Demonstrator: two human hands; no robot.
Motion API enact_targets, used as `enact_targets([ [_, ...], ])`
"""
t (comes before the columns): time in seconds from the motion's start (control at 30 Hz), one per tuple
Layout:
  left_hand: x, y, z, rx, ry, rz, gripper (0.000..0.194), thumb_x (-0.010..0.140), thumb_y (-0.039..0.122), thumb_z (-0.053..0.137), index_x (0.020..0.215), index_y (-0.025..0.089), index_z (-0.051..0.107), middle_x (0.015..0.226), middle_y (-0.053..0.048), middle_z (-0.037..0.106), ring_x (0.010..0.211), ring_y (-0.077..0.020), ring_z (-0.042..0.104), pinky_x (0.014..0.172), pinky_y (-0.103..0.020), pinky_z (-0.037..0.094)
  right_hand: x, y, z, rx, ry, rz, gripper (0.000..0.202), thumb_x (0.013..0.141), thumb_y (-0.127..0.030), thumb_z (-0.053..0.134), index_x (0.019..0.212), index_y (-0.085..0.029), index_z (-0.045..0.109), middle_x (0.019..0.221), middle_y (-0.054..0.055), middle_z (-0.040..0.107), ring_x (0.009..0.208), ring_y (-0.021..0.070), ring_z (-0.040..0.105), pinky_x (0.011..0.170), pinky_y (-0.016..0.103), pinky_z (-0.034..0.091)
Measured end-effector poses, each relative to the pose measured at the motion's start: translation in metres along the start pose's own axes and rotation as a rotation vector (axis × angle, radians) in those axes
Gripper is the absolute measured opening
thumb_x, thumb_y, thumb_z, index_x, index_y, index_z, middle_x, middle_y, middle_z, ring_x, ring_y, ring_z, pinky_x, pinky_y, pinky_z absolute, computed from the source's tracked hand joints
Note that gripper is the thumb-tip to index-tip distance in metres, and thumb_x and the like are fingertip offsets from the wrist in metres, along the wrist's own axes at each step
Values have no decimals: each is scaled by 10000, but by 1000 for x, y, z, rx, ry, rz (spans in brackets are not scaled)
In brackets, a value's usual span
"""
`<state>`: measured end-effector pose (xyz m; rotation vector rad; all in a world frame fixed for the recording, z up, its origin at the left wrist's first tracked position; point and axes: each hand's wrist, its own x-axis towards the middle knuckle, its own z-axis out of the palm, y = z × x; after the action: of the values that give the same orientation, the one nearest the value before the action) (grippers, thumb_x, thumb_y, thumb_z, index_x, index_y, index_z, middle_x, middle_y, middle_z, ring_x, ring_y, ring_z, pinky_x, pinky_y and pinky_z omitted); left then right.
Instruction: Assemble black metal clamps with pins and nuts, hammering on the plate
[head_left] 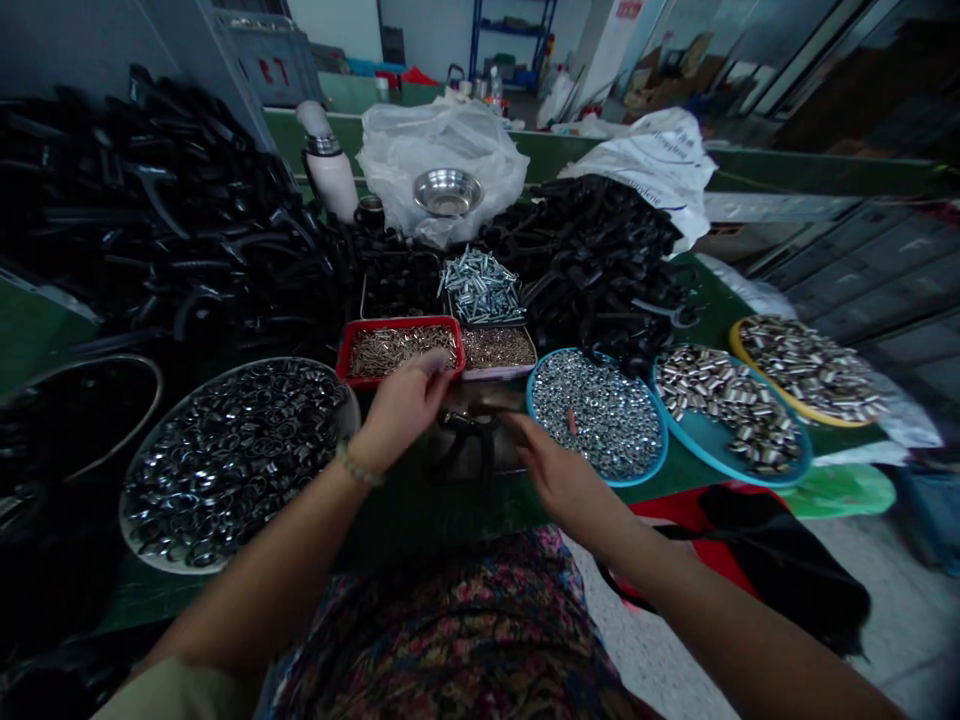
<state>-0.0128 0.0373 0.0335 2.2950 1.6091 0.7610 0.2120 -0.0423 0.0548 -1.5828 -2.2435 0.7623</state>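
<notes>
- Green desk [394, 520] under both grips
- My left grip [405, 405], over the red tray [344, 366]: pinch unclear
- My right grip [559, 475], beside a blurred black part [480, 445]: I can't tell

Beyond the far edge of the green tabletop [706, 290], blue shelving [517, 30] is standing before a pale wall [431, 38], near a whitish pillar [609, 55]; speckled floor [637, 665] is showing past the near right corner.

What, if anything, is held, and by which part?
Cannot be told: blur hides any grip by left hand or right hand near the black part.
</notes>
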Motion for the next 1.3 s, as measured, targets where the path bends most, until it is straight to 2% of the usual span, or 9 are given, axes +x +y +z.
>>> enact_targets([
  [0.1, 62, 6, 8, 204, -114, 98, 264, 930, 281, 421, 1002, 206, 663, 1035, -81, 665, 1035, -239, 546, 942, -395, 376, 0, 4, 8, -38, -92, 38, 453, 953, -216, 338, 1400, -168, 398, 1183, 127, 666, 1002, 260, 677, 881, 424, 512],
  [0.2, 103, 17, 33, 341, -250, 114, 226, 884, 195, 476, 900, 189, 701, 990, -107, 678, 1078, -276, 516, 936, -460, 326, 1, 11, 8, 32, 114, -10, 460, 963, -260, 321, 1415, -195, 371, 1308, 110, 591, 1163, 242, 595, 971, 419, 470],
  [0.3, 114, 22, 52, 352, -264, 104, 230, 868, 145, 473, 862, 158, 703, 955, -124, 688, 1053, -271, 537, 937, -469, 305, -2, 19, 3, 80, 302, 14, 445, 965, -303, 315, 1392, -209, 403, 1298, 108, 595, 1174, 248, 585, 969, 425, 473],
  [0.47, 114, 20, 50, 311, -220, 73, 223, 888, 186, 451, 941, 149, 665, 999, -130, 682, 1008, -284, 584, 897, -465, 362, -7, 35, 1, 125, 348, 118, 459, 965, -345, 309, 1364, -155, 432, 1207, 153, 634, 1032, 265, 653, 850, 397, 526],
  [0.6, 95, 23, 32, 137, -185, 21, 230, 915, 216, 429, 1036, 167, 618, 906, -75, 696, 847, -199, 642, 815, -343, 449, -8, 44, 6, 145, 352, 149, 458, 963, -356, 309, 1341, -148, 462, 1201, 162, 633, 992, 267, 663, 844, 414, 528],
  [0.8, -1, 21, 20, -384, -122, -52, 148, 889, 234, 520, 950, 185, 645, 940, -10, 685, 891, -150, 634, 861, -267, 484, -9, 47, 16, 162, 374, 84, 461, 957, -363, 329, 1360, -188, 468, 1240, 130, 626, 1101, 272, 621, 936, 436, 493],
  [0.93, -35, 17, 36, -237, -88, 2, 161, 905, 243, 515, 945, 178, 657, 1045, -51, 633, 953, -167, 601, 890, -287, 484, -6, 41, 19, 205, 339, 71, 463, 961, -365, 324, 1363, -171, 449, 1218, 133, 641, 1114, 254, 617, 954, 408, 482],
  [1.1, -34, 16, 49, 41, -150, 115, 187, 923, 279, 492, 952, 180, 648, 1037, -59, 617, 941, -187, 585, 868, -305, 480, -6, 36, 20, 233, 329, 48, 454, 961, -369, 328, 1343, -157, 452, 1188, 135, 652, 1109, 241, 619, 930, 373, 492],
  [1.3, -32, 22, 45, 246, -223, 77, 265, 961, 319, 400, 976, 177, 623, 1057, -62, 595, 830, -161, 602, 752, -273, 467, -12, 37, 22, 238, 324, 116, 450, 963, -374, 335, 1336, -158, 465, 1012, 120, 687, 894, 235, 677, 782, 361, 534],
])
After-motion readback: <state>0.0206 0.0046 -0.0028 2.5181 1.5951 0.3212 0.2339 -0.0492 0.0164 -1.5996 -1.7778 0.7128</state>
